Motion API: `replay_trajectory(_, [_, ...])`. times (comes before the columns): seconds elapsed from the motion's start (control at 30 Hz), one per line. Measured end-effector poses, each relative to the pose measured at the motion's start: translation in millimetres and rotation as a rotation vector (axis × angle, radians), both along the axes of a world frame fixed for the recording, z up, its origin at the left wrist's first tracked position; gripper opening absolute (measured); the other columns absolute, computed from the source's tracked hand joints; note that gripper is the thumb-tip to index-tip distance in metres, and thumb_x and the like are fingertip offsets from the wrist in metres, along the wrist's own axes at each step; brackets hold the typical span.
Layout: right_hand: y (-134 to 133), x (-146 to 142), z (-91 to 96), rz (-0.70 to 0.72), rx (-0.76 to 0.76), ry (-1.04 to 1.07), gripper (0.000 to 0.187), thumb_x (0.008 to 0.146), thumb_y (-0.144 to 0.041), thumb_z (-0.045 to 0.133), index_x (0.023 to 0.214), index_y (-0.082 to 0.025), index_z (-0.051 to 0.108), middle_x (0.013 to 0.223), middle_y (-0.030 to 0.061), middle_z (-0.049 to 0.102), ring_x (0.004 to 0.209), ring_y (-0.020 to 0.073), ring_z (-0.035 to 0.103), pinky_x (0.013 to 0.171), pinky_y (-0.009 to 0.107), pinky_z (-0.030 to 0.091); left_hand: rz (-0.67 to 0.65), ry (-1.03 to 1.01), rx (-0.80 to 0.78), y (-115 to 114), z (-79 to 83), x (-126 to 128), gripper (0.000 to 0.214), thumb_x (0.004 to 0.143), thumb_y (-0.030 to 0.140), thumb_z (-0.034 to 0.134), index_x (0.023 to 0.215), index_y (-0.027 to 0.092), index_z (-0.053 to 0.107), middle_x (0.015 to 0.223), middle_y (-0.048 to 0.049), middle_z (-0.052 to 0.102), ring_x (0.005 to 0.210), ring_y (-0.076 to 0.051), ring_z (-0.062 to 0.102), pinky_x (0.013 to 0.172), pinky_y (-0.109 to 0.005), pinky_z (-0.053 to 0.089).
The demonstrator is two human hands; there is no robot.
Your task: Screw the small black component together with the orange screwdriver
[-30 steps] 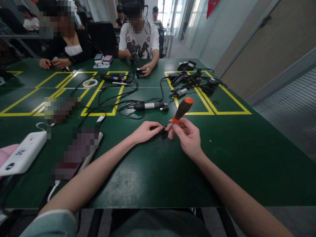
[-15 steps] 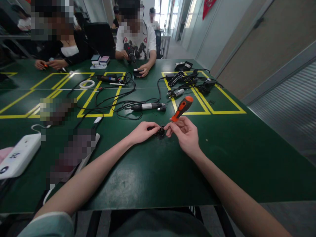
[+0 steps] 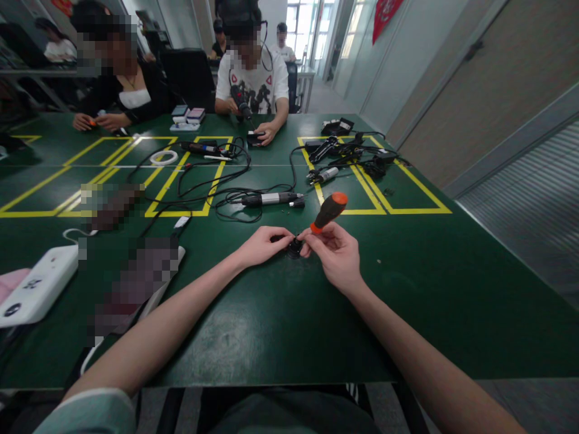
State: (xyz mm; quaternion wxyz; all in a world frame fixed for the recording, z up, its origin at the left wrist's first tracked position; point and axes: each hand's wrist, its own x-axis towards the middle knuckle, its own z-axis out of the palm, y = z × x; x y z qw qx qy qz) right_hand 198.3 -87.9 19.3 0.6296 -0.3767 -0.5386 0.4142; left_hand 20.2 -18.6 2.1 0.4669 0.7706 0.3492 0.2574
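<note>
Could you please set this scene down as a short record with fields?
Left hand: fingers at a small round black part
Right hand: holds an orange-and-black screwdriver, handle tilted up to the right
Surface: green table with yellow outlines
Beyond the hands: black-and-silver electric screwdriver
Co-worker opposite: holds a black power tool over a small black object
Unclear: where the screwdriver tip sits

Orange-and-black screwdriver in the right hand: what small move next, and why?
Probably steady the small round black part with the left hand at its side: the right hand holds the orange-and-black screwdriver tilted, close beside it.
</note>
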Motion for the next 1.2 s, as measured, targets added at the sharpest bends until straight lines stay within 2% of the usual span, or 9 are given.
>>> replay_trajectory(0.13, [-0.1, -1.3, -1.4, 0.005, -0.009, -0.018, 0.033, 0.087, -0.053, 0.077, 0.086, -0.02, 0.071, 0.079, 0.0023, 0.072, 0.053, 0.0132, 0.065, 0.051, 0.031, 0.059, 0.009, -0.007, -0.003, 0.0, -1.0, -0.5, 0.036, 0.094, 0.04, 0.057, 0.098, 0.011, 0.078, 0.083, -0.0038, 0.073, 0.075, -0.015, 0.062, 0.074, -0.025, 0.047])
replay_trajectory(0.27, [-0.1, -1.8, -5.0, 0.033, -0.047, 0.013, 0.033, 0.088, -0.052, 0.075, 0.096, -0.021, 0.069, 0.074, 0.0007, 0.073, 0.054, 0.0138, 0.066, 0.056, 0.031, 0.062, 0.012, 0.004, -0.004, -0.4, -0.4, -0.6, 0.035, 0.094, 0.039, 0.057, 0.098, 0.011, 0.079, 0.081, -0.0032, 0.073, 0.075, -0.015, 0.062, 0.073, -0.024, 0.047])
replay_trajectory(0.4, [0.5, -1.8, -6.4, 0.0, -0.039, 0.029, 0.028, 0.085, -0.045, 0.081, 0.091, -0.022, 0.065, 0.071, -0.0009, 0.073, 0.053, 0.0137, 0.066, 0.055, 0.03, 0.06, 0.009, 0.014, -0.009, -1.2, 1.6, -0.5, 0.034, 0.095, 0.038, 0.057, 0.097, 0.012, 0.079, 0.081, -0.0026, 0.072, 0.076, -0.015, 0.061, 0.072, -0.023, 0.046])
replay_trajectory(0.53, [0.8, 0.1, -4.7, 0.027, -0.005, -0.002, 0.025, 0.088, -0.045, 0.077, 0.089, -0.02, 0.071, 0.079, 0.0022, 0.073, 0.054, 0.0122, 0.064, 0.053, 0.029, 0.058, 0.002, -0.003, -0.029, -1.1, 1.0, -0.5, 0.034, 0.095, 0.038, 0.057, 0.099, 0.012, 0.078, 0.082, -0.0031, 0.072, 0.077, -0.015, 0.062, 0.074, -0.024, 0.047])
replay_trajectory(0.63, [0.3, 0.7, -4.3, 0.064, -0.017, -0.02, 0.028, 0.091, -0.048, 0.073, 0.092, -0.02, 0.072, 0.077, 0.0023, 0.072, 0.056, 0.0128, 0.064, 0.054, 0.03, 0.058, -0.009, -0.018, -0.037, -0.6, 0.3, -0.6, 0.033, 0.094, 0.037, 0.057, 0.098, 0.012, 0.077, 0.084, -0.0039, 0.073, 0.078, -0.016, 0.064, 0.075, -0.025, 0.048])
replay_trajectory(0.73, [0.6, -0.7, -5.4, 0.047, -0.029, 0.012, 0.031, 0.086, -0.049, 0.078, 0.097, -0.021, 0.069, 0.077, 0.0011, 0.074, 0.056, 0.0127, 0.064, 0.055, 0.03, 0.059, -0.014, -0.015, -0.021, -0.3, 0.8, -0.7, 0.031, 0.095, 0.036, 0.057, 0.095, 0.012, 0.077, 0.084, -0.0036, 0.073, 0.078, -0.015, 0.063, 0.075, -0.024, 0.048])
replay_trajectory(0.87, [3.2, -0.8, -5.1, 0.022, -0.013, 0.028, 0.032, 0.083, -0.049, 0.082, 0.087, -0.022, 0.065, 0.069, -0.0021, 0.07, 0.052, 0.0118, 0.062, 0.053, 0.028, 0.057, -0.005, -0.004, -0.014, -0.2, 1.0, -0.4, 0.03, 0.095, 0.033, 0.057, 0.096, 0.012, 0.078, 0.084, -0.0039, 0.073, 0.077, -0.015, 0.062, 0.073, -0.023, 0.048])
replay_trajectory(1.07, [4.7, 5.1, -2.1, 0.12, -0.042, -0.047, 0.036, 0.09, -0.057, 0.071, 0.087, -0.021, 0.068, 0.07, -0.0008, 0.067, 0.051, 0.0127, 0.062, 0.05, 0.029, 0.055, -0.013, -0.086, -0.088, 1.5, -0.5, -0.9, 0.029, 0.092, 0.029, 0.062, 0.107, 0.011, 0.078, 0.094, -0.0067, 0.078, 0.081, -0.016, 0.066, 0.08, -0.027, 0.054])
replay_trajectory(1.2, [4.6, 4.8, -3.8, 0.156, -0.034, 0.007, 0.034, 0.09, -0.054, 0.073, 0.095, -0.022, 0.063, 0.072, -0.0019, 0.07, 0.051, 0.0116, 0.064, 0.05, 0.026, 0.054, -0.017, -0.108, -0.135, 3.6, 0.8, -2.4, 0.022, 0.088, 0.022, 0.064, 0.099, 0.011, 0.079, 0.09, -0.0058, 0.079, 0.079, -0.015, 0.067, 0.082, -0.027, 0.054])
